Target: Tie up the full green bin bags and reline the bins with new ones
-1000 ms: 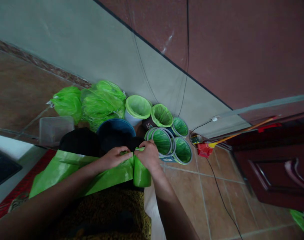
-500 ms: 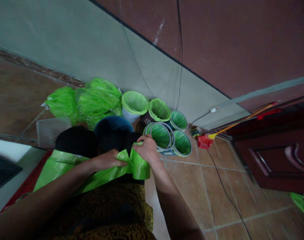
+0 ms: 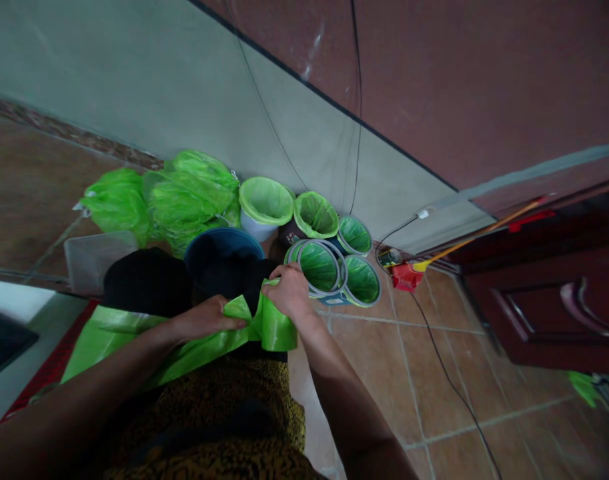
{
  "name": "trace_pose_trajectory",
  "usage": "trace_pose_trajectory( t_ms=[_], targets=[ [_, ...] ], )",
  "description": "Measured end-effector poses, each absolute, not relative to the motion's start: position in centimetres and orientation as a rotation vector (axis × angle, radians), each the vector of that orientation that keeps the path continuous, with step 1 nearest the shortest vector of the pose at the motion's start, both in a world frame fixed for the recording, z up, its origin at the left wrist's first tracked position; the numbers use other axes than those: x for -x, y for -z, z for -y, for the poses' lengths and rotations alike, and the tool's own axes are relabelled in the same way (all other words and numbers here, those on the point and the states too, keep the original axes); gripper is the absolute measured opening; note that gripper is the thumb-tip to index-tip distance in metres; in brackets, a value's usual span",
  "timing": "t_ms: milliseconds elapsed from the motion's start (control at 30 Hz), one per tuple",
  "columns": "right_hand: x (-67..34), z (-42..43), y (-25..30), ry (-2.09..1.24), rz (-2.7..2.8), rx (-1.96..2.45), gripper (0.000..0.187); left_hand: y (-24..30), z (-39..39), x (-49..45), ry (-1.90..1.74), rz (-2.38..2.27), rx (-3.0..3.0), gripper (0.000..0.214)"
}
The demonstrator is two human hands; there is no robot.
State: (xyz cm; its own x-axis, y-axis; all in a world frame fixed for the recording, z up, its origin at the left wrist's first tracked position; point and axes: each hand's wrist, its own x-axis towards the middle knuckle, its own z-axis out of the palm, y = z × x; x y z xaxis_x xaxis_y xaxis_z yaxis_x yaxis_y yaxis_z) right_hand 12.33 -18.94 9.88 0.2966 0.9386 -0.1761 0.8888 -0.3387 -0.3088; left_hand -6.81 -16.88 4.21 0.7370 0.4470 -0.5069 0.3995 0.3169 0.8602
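A bright green plastic bag (image 3: 277, 327) is stretched across my lap, with its long flat part (image 3: 111, 340) running off to the left. My left hand (image 3: 207, 319) is closed on the bag's edge. My right hand (image 3: 290, 291) grips a gathered fold of the same bag a little farther along. Just beyond my hands are a black cloth-like mass (image 3: 147, 283) and a blue bucket (image 3: 224, 243), whose inside is dark. Several round bins lined with green bags (image 3: 318, 267) stand just past my right hand, not touching it.
Bulging green bags (image 3: 189, 197) and a see-through plastic box (image 3: 97, 260) lie by the wall. More lined bins (image 3: 265, 210) stand there too. A red dustpan (image 3: 405, 277) with an orange handle, a black cable and a dark red door lie to the right.
My left hand has drawn slightly left and my right hand has risen a little, lifting the bag's fold. The whole view has shifted slightly up and left.
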Motion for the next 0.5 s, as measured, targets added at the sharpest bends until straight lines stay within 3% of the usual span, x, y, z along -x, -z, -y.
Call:
trace_pose_trajectory(
  t_ms=[500],
  targets=[
    [-12.5,18.9,-9.9,-0.519,1.764,2.393,0.022,-3.3,16.8,8.1,-0.028,-0.79,-1.294,0.042]
  ],
)
